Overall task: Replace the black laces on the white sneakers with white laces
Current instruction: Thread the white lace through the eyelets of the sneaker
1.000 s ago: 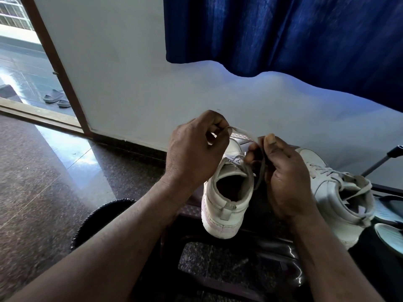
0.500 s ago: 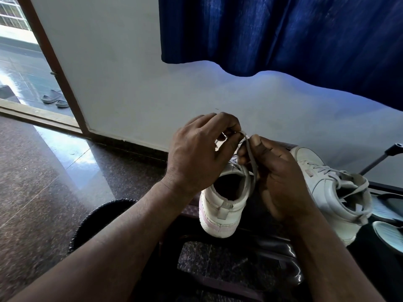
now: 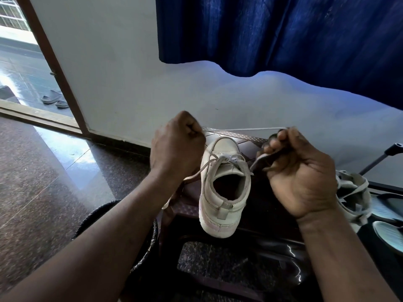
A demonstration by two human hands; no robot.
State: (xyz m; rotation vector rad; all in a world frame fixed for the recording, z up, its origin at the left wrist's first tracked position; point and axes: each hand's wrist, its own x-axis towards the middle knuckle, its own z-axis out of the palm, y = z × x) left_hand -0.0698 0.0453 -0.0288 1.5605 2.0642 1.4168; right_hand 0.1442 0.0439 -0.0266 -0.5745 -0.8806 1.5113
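Below the blue curtain (image 3: 283, 29), the left hand (image 3: 176, 144), bunched against the other a moment ago, is drawing away, fingers clenched on the white lace (image 3: 244, 129). That lace is stretching taut above the white sneaker (image 3: 224, 192) on the bench (image 3: 229, 134) to the right hand (image 3: 303, 177), whose fingers are pinching it; the knot is likely tightening, finishing this shoe.

Left grip (image 3: 177, 147), right grip (image 3: 301, 171), forearms (image 3: 104, 232): bare.
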